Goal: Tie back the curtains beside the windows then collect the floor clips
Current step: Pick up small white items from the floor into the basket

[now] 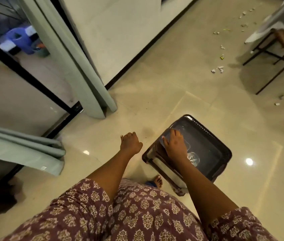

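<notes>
My right hand (173,145) grips the near-left rim of a clear container (192,158) that rests on a dark plastic stool (221,153); something small and pale lies inside the container. My left hand (130,142) hovers over the floor left of the stool, fingers curled in, nothing visible in it. A grey-green curtain (78,66) hangs beside the glass door. A second curtain (24,150) drapes across the lower left. Several small white and yellow clips (218,69) lie scattered on the tiles at the upper right.
A glass door with a black frame (33,79) fills the left, with a blue watering can (21,40) behind it. A metal-legged chair (280,54) stands at the upper right near the clips. My foot (157,181) is beside the stool. Ceiling lights glare on the tiles.
</notes>
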